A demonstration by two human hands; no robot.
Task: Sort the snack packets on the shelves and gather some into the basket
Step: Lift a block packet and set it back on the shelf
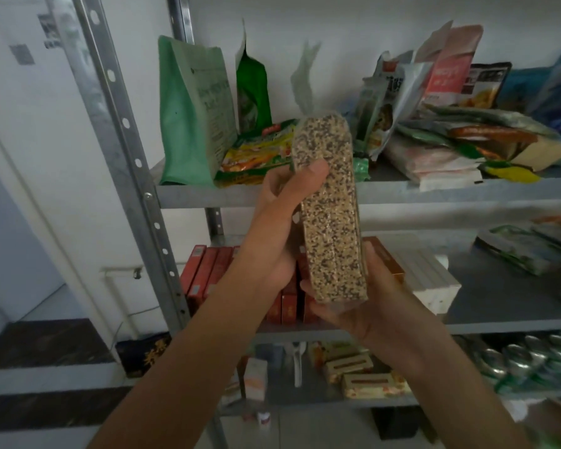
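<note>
Left hand (282,218) pinched, right hand (366,299) cupped the clear vacuum-packed brick of speckled grain (329,215); slick film risked slipping.

Storeroom, metal shelving (305,197), snack packets (441,147), stacked boxes (204,270)

The slim left forearm (182,367) at lower left and the right forearm (450,377) at lower right are bare to the frame's edge. The left hand (279,228) and right hand (366,306) are bare too; the left thumbnail (316,168) is short.
</note>
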